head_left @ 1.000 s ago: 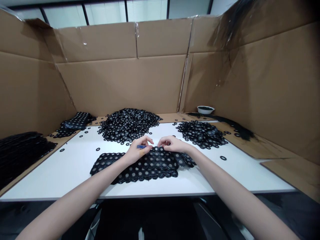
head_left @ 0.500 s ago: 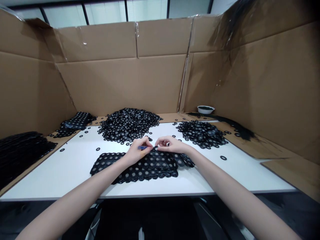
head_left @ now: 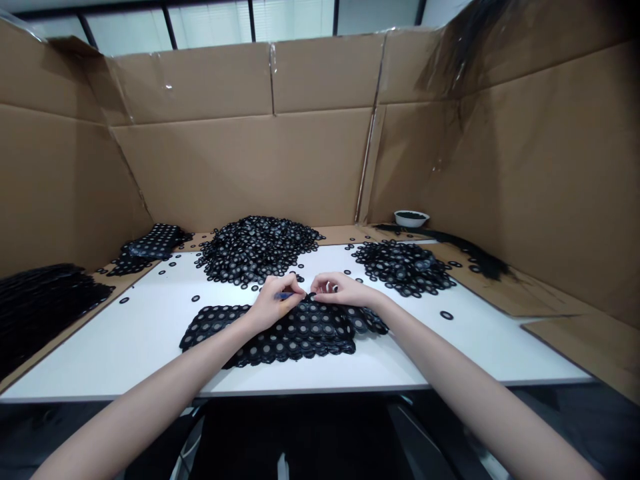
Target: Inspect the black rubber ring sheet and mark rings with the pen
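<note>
Blue tool [head_left: 283, 295] pinched in nearly closed left fingers [head_left: 292, 304].

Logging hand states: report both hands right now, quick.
Left hand: closed on a slim blue object.
Right hand: curled at the far edge of the dotted black piece; whether it grips cannot be told.

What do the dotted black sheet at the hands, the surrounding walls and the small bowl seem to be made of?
Dotted black sheet: perhaps plastic or fabric, dark with pale discs; its scalloped edge suggests joined rings. Surrounding walls: matte brown cardboard, shown by folds and shiny tape. Small bowl: probably smooth plastic, from its even white rim; ceramic is possible.
</note>
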`<state>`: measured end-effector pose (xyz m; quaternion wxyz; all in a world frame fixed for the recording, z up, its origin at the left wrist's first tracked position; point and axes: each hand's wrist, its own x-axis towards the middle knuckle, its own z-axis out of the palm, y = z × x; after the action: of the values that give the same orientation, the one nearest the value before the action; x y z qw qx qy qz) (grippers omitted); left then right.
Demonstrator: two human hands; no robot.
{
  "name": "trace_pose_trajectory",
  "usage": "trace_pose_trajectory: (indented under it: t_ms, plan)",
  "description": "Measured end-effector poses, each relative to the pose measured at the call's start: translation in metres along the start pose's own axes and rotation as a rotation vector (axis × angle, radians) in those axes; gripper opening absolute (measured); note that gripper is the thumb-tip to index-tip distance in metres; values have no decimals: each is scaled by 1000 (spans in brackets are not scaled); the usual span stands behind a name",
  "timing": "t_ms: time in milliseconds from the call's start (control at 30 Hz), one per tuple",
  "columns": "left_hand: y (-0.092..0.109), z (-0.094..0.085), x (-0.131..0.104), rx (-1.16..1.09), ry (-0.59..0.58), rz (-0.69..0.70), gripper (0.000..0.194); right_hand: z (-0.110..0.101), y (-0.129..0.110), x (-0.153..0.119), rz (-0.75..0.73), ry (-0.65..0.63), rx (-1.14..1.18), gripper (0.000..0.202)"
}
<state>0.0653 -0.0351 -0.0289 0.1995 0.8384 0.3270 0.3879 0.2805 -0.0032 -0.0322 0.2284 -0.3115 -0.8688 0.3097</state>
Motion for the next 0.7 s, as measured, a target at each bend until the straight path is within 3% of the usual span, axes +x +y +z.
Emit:
trace_pose_trajectory:
  t_ms: [700]
  plan:
    - [-2,4,-2,168,-112,-18,10,5,-9,3,-38,29,27,14]
